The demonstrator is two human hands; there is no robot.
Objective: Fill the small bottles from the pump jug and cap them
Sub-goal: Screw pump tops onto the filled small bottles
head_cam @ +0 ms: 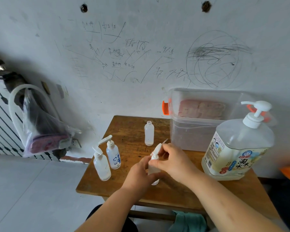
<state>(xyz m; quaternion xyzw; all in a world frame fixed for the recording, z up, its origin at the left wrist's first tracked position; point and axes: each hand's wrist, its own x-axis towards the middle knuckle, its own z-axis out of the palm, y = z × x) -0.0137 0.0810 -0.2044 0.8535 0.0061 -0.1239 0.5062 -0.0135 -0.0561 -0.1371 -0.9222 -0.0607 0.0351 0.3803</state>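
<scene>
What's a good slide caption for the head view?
Left hand holds a small translucent plastic bottle; right hand grips its white pump cap, beside the large clear pump jug.

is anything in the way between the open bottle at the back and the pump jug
Yes. The right hand and the small bottle it holds sit across the table between the open bottle and the pump jug; the clear box stands close beside that line.
</scene>
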